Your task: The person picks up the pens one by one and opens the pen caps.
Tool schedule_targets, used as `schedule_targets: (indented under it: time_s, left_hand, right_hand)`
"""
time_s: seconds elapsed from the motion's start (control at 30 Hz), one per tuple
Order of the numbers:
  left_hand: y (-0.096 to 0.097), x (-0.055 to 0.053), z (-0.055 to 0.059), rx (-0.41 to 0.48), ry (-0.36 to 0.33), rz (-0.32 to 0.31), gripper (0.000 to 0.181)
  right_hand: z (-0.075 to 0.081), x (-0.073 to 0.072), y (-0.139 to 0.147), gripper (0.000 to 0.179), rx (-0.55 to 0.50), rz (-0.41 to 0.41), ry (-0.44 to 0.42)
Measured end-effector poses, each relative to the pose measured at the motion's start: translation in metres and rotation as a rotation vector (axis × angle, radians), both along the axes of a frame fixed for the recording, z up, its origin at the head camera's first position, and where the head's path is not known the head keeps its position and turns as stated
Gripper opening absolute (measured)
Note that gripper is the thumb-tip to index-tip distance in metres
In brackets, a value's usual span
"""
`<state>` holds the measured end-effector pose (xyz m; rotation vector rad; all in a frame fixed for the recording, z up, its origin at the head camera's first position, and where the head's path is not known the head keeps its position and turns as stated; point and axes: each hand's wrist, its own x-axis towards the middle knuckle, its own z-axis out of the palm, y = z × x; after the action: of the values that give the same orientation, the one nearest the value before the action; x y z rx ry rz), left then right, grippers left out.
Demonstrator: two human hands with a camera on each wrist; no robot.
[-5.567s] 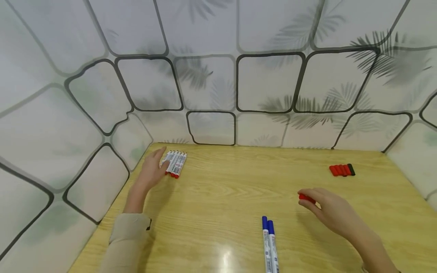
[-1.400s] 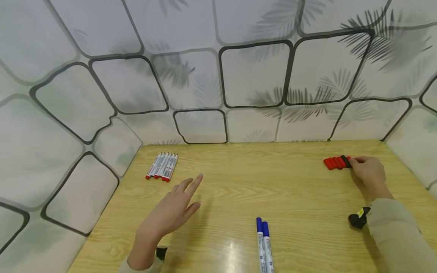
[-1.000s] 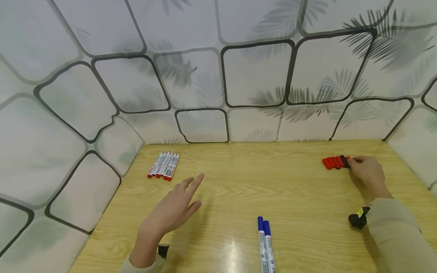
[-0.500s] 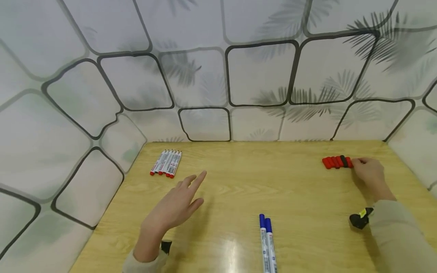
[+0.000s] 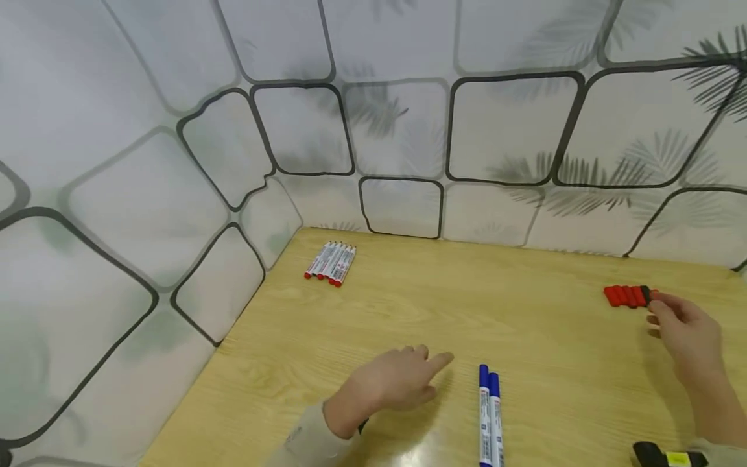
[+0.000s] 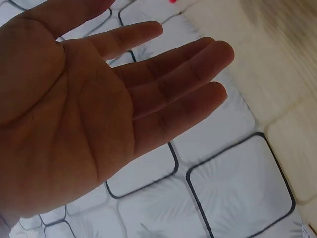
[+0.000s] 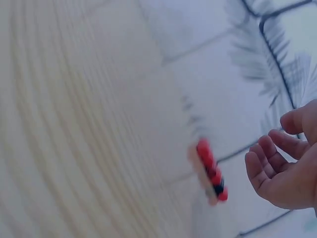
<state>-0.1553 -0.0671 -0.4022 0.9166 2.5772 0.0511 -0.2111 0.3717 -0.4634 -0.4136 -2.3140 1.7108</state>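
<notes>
My right hand (image 5: pixel 690 334) is just in front of a row of short red and black marker caps (image 5: pixel 626 296). In the right wrist view its fingers are loosely bent with nothing in them, and a gap separates them from the caps (image 7: pixel 212 171). Above the front middle of the table hovers my left hand (image 5: pixel 392 381); the left wrist view shows its bare palm (image 6: pixel 94 109) and extended fingers. To its right lie two blue-capped markers (image 5: pixel 485 415), side by side. Several white markers (image 5: pixel 330 263) with red ends and exposed dark tips sit in a row at the back left.
The wooden table (image 5: pixel 455 298) meets a patterned wall covering (image 5: pixel 403 207) at the back and on the left. A black device with a yellow patch (image 5: pixel 668 456) is at my right wrist.
Earlier my right hand carried a red cap; that cap now ends the row, released, and the hand has drawn back slightly. My left hand left the white markers and moved right. The view turned left.
</notes>
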Motion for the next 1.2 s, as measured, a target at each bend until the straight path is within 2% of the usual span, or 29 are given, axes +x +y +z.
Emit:
schedule_targets:
  time_s: [0.07,0.13,0.17,0.3,0.4,0.57,0.7,1.0,1.2]
  left_hand:
    - [0.013,0.009,-0.007,-0.035,-0.003,-0.038,0.06]
    - [0.024,0.017,-0.013,-0.056,-0.02,-0.078,0.059]
    - [0.029,0.021,-0.015,-0.06,-0.027,-0.103,0.058]
    - [0.048,0.031,-0.021,-0.049,-0.074,-0.169,0.065]
    - [0.058,0.033,-0.022,-0.049,-0.085,-0.192,0.07]
    - [0.059,0.037,-0.027,-0.087,-0.086,-0.234,0.049]
    - [0.054,0.038,-0.028,-0.096,-0.04,-0.233,0.037]
    - [0.049,0.037,-0.028,-0.097,0.011,-0.199,0.036]
    - [0.05,0.032,-0.027,-0.101,0.068,-0.191,0.018]
  right_hand:
    - [0.001,0.008,-0.014,0.015,-0.104,0.079,0.052]
    - [0.002,0.012,-0.028,0.015,-0.089,0.152,0.09]
    - [0.002,0.014,-0.034,0.016,-0.068,0.18,0.102]
    - [0.003,0.017,-0.059,0.03,0.156,0.234,0.107]
    - [0.003,0.018,-0.072,0.047,0.218,0.3,0.083]
    - [0.008,0.023,-0.085,0.051,0.287,0.389,0.052]
    - [0.016,0.023,-0.089,0.05,0.321,0.406,0.057]
    - [0.024,0.024,-0.094,0.05,0.322,0.428,0.062]
    - [0.03,0.029,-0.094,0.048,0.348,0.442,0.072]
